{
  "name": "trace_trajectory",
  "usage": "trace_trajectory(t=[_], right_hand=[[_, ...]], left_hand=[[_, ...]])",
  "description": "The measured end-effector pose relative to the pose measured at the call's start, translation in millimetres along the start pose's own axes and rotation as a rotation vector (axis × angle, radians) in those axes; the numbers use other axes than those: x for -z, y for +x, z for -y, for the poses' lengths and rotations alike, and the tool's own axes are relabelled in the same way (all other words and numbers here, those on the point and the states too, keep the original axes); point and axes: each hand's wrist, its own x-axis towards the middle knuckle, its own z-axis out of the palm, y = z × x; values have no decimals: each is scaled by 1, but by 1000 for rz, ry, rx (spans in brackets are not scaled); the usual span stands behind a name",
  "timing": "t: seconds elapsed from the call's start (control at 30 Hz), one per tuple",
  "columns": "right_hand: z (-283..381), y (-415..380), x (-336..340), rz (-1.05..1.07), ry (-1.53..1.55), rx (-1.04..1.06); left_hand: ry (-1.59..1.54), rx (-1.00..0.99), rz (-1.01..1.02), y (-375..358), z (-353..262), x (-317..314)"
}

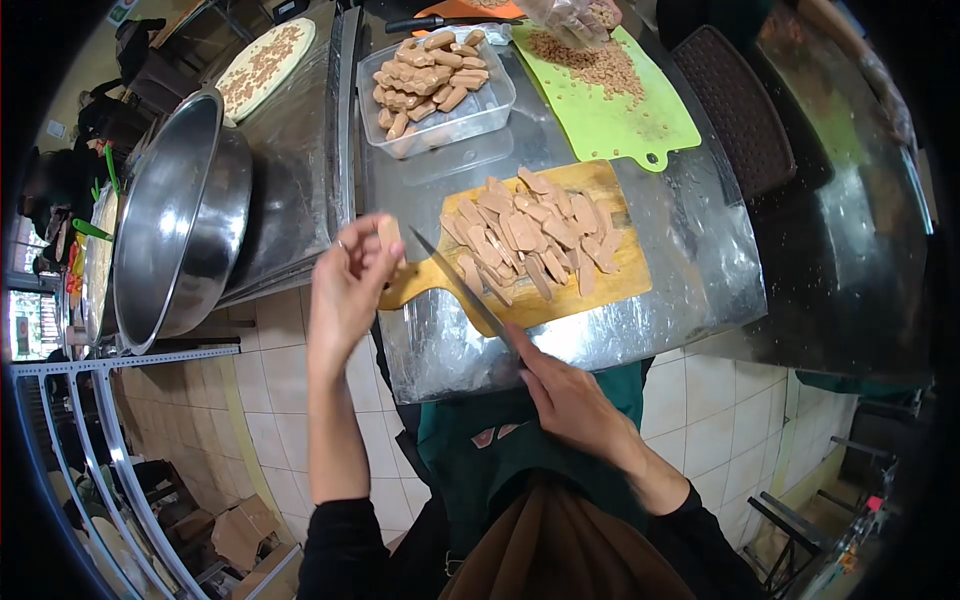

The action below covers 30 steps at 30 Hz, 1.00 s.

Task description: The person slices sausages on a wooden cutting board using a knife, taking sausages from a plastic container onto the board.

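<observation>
My left hand (345,285) is raised by the handle of the wooden cutting board, its thumb and fingers pinching a piece of sausage (389,232). In my right hand (575,400) is a knife (468,285), gripped at the near edge of the table. Its blade slants up and left across the board's handle end, the tip close to my left fingers. Many flat sausage slices (530,228) lie heaped on the wooden cutting board (628,280). Behind them, a clear plastic container (490,118) holds a pile of whole sausages (430,75).
A green cutting board (600,135) carries diced bits (615,75), with another person's gloved hand (570,18) above it. A black-handled knife (430,22) lies at the back. Left are a large metal bowl (225,200) and a round topped base (265,65). A brown woven tray (735,110) stands right.
</observation>
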Motion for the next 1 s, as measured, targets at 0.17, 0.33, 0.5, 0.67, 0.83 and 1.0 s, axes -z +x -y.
trace_trajectory(t=[0.17, 0.33, 0.5, 0.67, 0.83, 1.0], right_hand=[[12, 10, 3, -62, -70, -71], [7, 3, -2, -129, -98, -76], [13, -4, 7, -157, -79, -93], [11, -6, 7, -169, -108, -114], [10, -8, 11, -163, -62, -92], [6, -12, 18, -135, 36, -83]], left_hand=[[-73, 79, -19, -30, 30, -26], [-74, 112, -44, -36, 36, -54], [29, 105, -96, -34, 41, -75], [167, 105, -140, -35, 32, -87], [314, 98, -153, -35, 28, -89], [127, 199, -112, -32, 31, -85]])
